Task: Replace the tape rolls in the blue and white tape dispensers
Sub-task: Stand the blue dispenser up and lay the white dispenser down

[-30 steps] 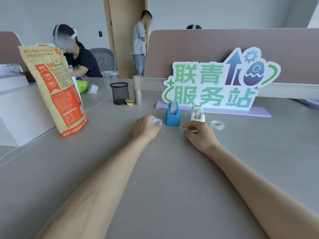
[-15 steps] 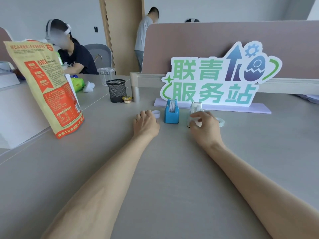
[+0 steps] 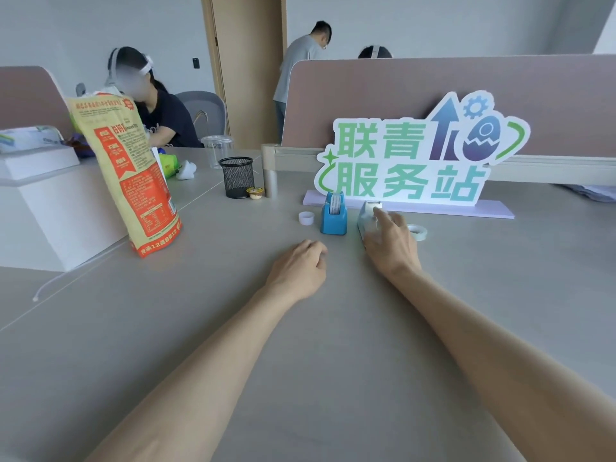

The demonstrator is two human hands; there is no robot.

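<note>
The blue tape dispenser [image 3: 333, 217] stands upright on the grey table with a tape roll in it. To its left lies a small white roll core [image 3: 306, 218]. The white tape dispenser [image 3: 366, 216] stands to the right of the blue one, and my right hand [image 3: 390, 243] grips it from behind, fingers over its top. A clear tape roll [image 3: 418, 232] lies flat just right of that hand. My left hand [image 3: 300, 268] rests on the table in front of the blue dispenser, fingers curled, holding nothing.
A cut-out sign [image 3: 413, 155] on a lilac base stands right behind the dispensers. A tall printed bag [image 3: 126, 175] stands at the left, with a black mesh cup [image 3: 237, 176] and a small jar [image 3: 255, 193] beyond. Other people sit and stand behind the partition.
My left hand let go of the small white core and drew back towards me. My right hand moved forward onto the white dispenser and closed on it.
</note>
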